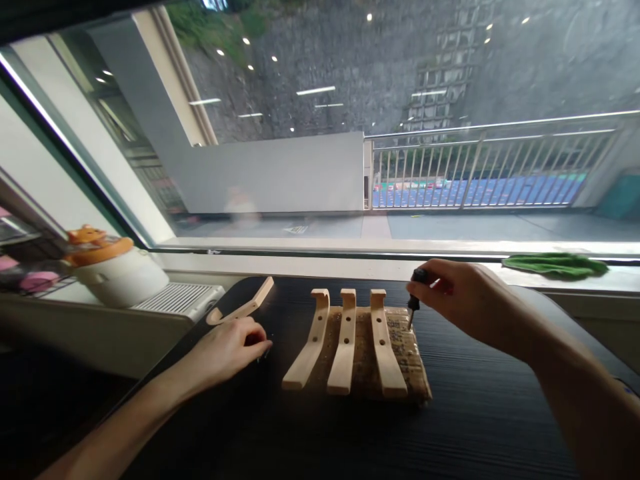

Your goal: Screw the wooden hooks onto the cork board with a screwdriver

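My right hand [457, 290] is closed around the black handle of a small screwdriver [413, 300]. The screwdriver points down, its tip at the upper right corner of a brown cardboard piece [367, 360]. Three pale wooden hooks [349, 340] lie side by side across the cardboard, each with two dark holes and a curled far end. Over the table on the left, my left hand [233, 350] has its fingers curled together. Something tiny shows at its fingertips, too small to name. Just beyond that hand lies another wooden hook [250, 305], turned on its side.
The dark table [475, 413] stands against a window sill [350, 267]. A folded green cloth [555, 265] lies on the sill at right. To the left are a white pot with an orange animal lid [117, 267] and a white vented box [180, 300].
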A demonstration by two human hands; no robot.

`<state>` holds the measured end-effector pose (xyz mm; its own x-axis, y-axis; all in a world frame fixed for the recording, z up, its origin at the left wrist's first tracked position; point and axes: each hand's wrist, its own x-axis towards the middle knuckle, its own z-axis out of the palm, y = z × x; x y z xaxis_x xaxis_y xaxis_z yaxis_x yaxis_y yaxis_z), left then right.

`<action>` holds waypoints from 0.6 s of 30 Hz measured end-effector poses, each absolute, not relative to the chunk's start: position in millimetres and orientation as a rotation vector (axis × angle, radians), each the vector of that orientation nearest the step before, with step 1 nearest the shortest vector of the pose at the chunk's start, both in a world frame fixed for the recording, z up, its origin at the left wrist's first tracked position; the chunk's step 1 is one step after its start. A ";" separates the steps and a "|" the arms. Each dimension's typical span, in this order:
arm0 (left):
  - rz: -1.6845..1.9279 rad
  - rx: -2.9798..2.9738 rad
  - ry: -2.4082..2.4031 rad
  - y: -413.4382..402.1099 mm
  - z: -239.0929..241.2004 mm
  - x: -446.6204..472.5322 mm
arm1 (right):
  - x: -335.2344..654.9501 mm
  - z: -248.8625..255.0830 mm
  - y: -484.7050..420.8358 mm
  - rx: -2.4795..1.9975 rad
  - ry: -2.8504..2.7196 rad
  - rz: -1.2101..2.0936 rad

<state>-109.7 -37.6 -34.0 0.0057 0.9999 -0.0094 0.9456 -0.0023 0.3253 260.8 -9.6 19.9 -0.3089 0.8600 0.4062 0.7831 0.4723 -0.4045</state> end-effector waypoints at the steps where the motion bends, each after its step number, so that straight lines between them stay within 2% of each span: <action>1: 0.272 2.094 2.076 -36.1 -35.3 -106.8 | 261.0 20.1 -9.4 -1.361 -2.146 0.173; 5: 0.119 2.218 2.177 -28.9 -43.1 -102.4 | 261.8 21.8 -9.9 -1.369 -2.138 0.161; 12: 0.059 2.299 2.120 -22.4 -51.5 -99.2 | 262.2 25.2 -12.9 -1.374 -2.135 0.135; 18: 0.298 2.206 2.193 -26.6 -35.2 -86.7 | 262.1 30.1 -14.3 -1.393 -2.132 0.132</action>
<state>-86.7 -26.6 -35.2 -0.0032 0.9924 0.1227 0.9892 -0.0149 0.1461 262.1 -14.3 30.1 -0.2845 0.8645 0.4144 0.8069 0.4493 -0.3835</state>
